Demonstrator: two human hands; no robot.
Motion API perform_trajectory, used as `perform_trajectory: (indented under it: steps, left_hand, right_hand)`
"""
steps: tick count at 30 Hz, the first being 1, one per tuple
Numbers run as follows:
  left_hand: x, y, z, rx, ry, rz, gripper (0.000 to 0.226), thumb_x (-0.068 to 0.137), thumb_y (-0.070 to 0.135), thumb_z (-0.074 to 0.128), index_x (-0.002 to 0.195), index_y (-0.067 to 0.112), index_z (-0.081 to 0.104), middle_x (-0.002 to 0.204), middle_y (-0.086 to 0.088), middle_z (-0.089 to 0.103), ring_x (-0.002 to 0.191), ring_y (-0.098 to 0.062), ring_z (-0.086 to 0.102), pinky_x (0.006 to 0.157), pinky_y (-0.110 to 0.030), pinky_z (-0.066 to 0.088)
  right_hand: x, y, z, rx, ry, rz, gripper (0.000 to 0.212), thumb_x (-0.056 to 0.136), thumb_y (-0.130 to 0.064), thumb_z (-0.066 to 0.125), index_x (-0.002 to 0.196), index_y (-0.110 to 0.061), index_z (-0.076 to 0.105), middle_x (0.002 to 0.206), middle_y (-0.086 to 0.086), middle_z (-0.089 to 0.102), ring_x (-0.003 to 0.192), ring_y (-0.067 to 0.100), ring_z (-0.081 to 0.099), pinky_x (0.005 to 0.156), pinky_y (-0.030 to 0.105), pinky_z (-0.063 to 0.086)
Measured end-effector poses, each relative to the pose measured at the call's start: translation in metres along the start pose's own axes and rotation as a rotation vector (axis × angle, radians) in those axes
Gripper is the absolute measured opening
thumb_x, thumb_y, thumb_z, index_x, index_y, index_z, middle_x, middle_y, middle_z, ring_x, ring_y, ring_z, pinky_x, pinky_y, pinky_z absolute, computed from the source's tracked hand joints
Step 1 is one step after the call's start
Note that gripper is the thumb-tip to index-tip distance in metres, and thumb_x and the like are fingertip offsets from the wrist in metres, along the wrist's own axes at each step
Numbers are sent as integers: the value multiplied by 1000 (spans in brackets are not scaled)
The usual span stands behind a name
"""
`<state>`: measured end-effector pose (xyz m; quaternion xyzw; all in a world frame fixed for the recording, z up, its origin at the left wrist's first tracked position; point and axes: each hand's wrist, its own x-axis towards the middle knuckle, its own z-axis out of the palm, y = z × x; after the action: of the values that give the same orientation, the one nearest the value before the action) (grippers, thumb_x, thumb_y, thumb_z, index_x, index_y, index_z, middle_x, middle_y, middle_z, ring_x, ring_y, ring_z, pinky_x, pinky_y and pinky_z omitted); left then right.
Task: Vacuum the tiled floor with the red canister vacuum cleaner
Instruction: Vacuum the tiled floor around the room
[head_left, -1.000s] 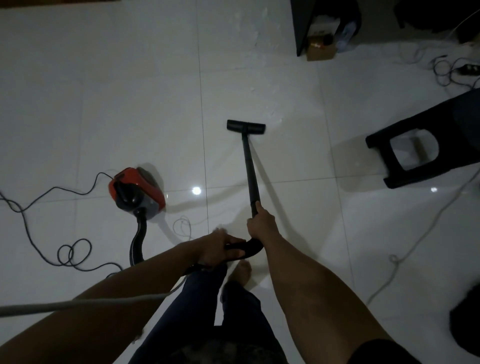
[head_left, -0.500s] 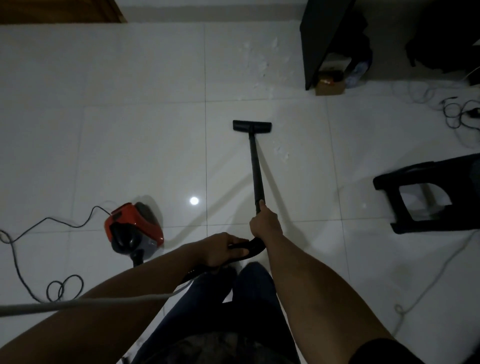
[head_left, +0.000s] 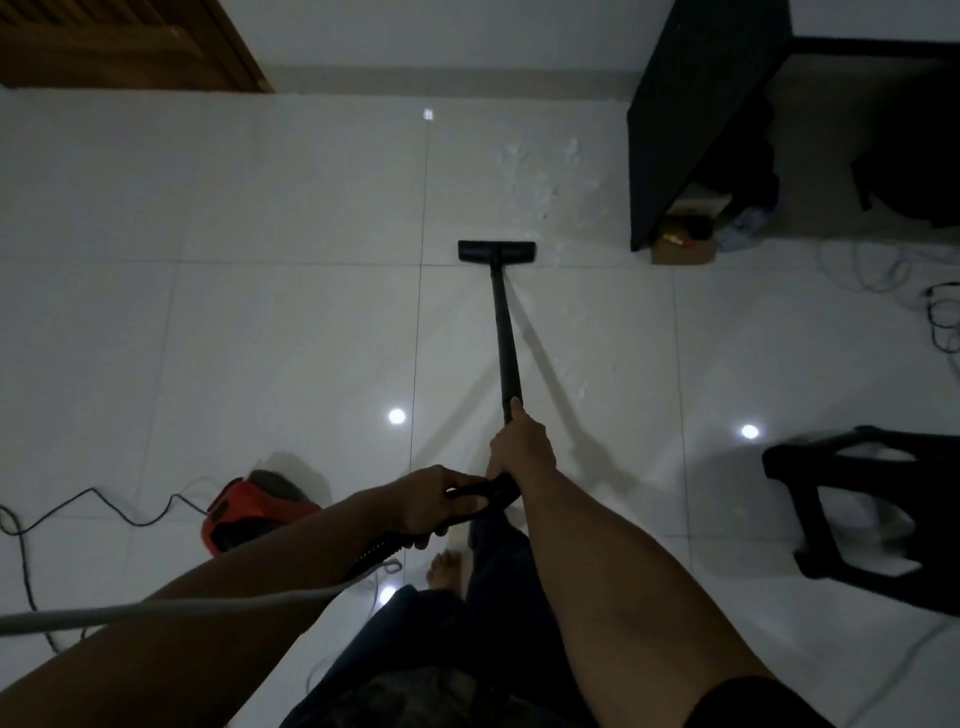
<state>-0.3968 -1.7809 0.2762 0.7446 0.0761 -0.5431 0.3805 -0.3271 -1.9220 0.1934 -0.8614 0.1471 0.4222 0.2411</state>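
Note:
The red canister vacuum (head_left: 244, 512) sits on the white tiled floor (head_left: 260, 332) at my lower left, partly behind my left forearm. Its black wand (head_left: 506, 338) runs forward to the flat black floor nozzle (head_left: 496, 251), which lies on the tiles just before a patch of white debris (head_left: 540, 182). My right hand (head_left: 522, 447) grips the lower end of the wand. My left hand (head_left: 434, 499) holds the curved black handle where the hose joins.
A black cabinet (head_left: 685, 119) stands far right with a small box (head_left: 683, 249) at its foot. A black stool (head_left: 857, 509) lies at the right. Cables (head_left: 935, 317) trail at the right edge, and the power cord (head_left: 93, 506) loops at the left. A wooden door (head_left: 130, 41) is top left.
I have stepped forward; the nozzle has been pushed farther along the floor towards the white debris. The canister and the stool now sit closer to me. Both hands keep their hold.

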Motion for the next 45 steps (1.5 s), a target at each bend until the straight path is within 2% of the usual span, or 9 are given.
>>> perform_trajectory:
  steps: [10,12,13,15,18,23,28,36,45]
  left_hand:
    - [46,59,-100,-113,99,10,44,101,42,50,144,36,47,83,9,61,50,1,55,54,-14,47]
    - [53,63,-118,-114,96,-2,47,98,53,48,144,40,46,109,0,67,87,-12,70,79,-26,56]
    - [57,63,-128,-84,88,-23,52,96,59,47,145,41,43,133,-14,59,118,-30,62,98,-40,52]
    - [65,65,-150,-77,58,-24,55,98,55,47,149,36,41,150,-29,37,138,-46,38,114,-49,35]
    - [77,68,-181,-106,70,24,49,100,50,49,146,34,45,145,-11,52,131,-25,50,111,-32,37]
    - [101,60,-241,-75,71,59,50,93,62,49,137,40,54,142,-13,52,130,-31,50,112,-44,38]
    - [104,71,-299,-117,74,78,44,102,41,50,145,31,46,115,10,60,66,6,54,65,-10,44]
    - [130,83,-373,-230,93,2,50,98,48,54,146,34,47,76,-12,62,56,-23,59,48,-28,53]
    - [154,107,-452,-163,83,-8,50,100,41,54,148,31,43,88,-12,64,45,-4,54,48,-21,50]
  right_hand:
    - [76,-84,-83,-110,67,-31,71,97,-13,45,158,-30,13,120,10,62,102,28,63,73,36,48]
    - [87,-101,-92,-138,73,-32,71,97,-12,44,158,-30,13,118,10,62,101,28,64,75,37,50]
    - [94,-109,-96,-150,76,-35,72,97,-12,45,158,-30,12,118,10,62,101,28,64,76,37,51]
    - [108,-126,-100,-166,84,-46,72,97,-12,45,158,-30,13,119,11,62,102,29,64,78,38,52]
    - [126,-149,-110,-189,106,-43,72,97,-13,46,158,-28,13,117,11,63,100,29,64,77,38,53]
    - [160,-197,-127,-189,121,-39,74,97,-12,49,158,-29,12,115,11,63,97,27,64,67,34,47]
    - [190,-243,-134,-151,104,-48,73,97,-14,49,158,-30,13,117,12,63,99,28,64,71,34,48]
    - [244,-308,-163,-115,59,-64,70,99,-24,50,158,-33,13,123,11,62,106,29,62,74,32,44]
    - [279,-362,-205,-33,78,-7,71,99,-16,47,158,-33,12,124,14,61,108,31,62,80,38,50]
